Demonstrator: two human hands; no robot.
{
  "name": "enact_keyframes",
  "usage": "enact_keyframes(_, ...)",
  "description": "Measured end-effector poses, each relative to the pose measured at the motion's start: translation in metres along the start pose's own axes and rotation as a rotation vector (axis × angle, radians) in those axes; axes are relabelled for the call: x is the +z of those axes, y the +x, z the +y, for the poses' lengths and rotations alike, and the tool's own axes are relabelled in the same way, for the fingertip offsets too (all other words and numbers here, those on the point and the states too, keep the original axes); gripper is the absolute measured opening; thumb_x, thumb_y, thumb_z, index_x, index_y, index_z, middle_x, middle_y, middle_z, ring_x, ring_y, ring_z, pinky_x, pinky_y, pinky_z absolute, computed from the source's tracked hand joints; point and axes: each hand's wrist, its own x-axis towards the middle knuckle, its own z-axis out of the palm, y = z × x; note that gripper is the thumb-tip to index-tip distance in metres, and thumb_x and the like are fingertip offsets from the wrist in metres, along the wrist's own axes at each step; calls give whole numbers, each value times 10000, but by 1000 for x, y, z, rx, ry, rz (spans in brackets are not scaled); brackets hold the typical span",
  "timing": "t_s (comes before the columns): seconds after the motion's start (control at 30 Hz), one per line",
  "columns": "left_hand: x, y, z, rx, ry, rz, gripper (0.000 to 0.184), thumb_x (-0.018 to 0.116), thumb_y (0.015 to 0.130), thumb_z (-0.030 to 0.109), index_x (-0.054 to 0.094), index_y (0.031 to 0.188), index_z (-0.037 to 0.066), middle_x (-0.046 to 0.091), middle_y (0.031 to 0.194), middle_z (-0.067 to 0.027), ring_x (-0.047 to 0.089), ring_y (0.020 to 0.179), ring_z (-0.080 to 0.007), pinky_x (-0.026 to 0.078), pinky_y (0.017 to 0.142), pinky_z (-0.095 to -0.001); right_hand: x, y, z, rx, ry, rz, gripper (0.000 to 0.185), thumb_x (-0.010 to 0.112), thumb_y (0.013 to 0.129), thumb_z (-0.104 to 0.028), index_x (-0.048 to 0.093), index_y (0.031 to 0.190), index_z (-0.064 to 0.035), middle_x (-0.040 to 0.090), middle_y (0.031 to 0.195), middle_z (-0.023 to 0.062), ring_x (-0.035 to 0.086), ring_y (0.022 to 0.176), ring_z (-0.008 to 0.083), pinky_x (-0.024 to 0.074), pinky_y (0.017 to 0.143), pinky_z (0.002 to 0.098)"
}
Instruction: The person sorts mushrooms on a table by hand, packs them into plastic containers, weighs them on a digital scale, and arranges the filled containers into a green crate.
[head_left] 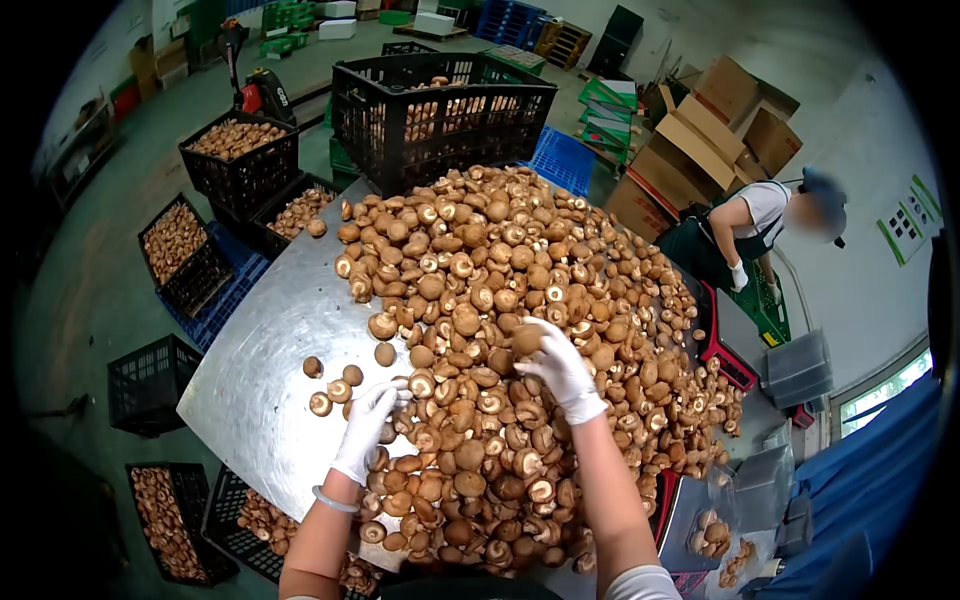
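Observation:
A heap of brown mushrooms [470, 318] covers most of the metal table [262, 330] in front of me. My right hand [562, 372], in a white glove, has its thumb and fingers around a mushroom [526, 340] above the middle of the heap. White-gloved too, my left hand [370, 428] lies at the heap's left edge, fingers extended toward the mushrooms and nothing visible in its grasp. Just beyond it, a few loose mushrooms [321, 404] rest on bare metal. A bracelet circles my left wrist.
A black crate [440, 120] holding mushrooms stands at the table's far edge. More mushroom-filled crates [240, 150] are on the floor at left. Red-edged scales [728, 340] and clear plastic containers [798, 365] line the right side. A co-worker [740, 225] bends over a green crate [770, 300].

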Motion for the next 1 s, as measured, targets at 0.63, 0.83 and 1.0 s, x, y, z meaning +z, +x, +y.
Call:
enact_keyframes(0.63,33,217,10,748,1221,98,510,719,655,20,611,1147,99,550,1181,-155,500,1116,-345,423,956,-428,-22,-49,11,15,-268,146,151,642,896,-187,587,982,-75,576,1241,115,533,1155,183,409,1005,338)
enact_keyframes(0.83,36,122,35,706,828,193,480,652,770,8,533,1235,3,538,1209,-150,499,1145,-305,368,1018,-380,-48,-220,14,-133,-60,283,347,600,923,-187,533,1237,-56,559,1242,67,524,1134,144,411,972,292)
enact_keyframes(1.0,87,19,24,449,526,-35,414,557,925,96,479,1324,15,478,1344,-122,451,1235,-237,344,1044,-359,-42,-311,56,-89,137,395,375,545,954,-187,459,1288,-39,531,1266,97,535,1134,176,424,965,309)
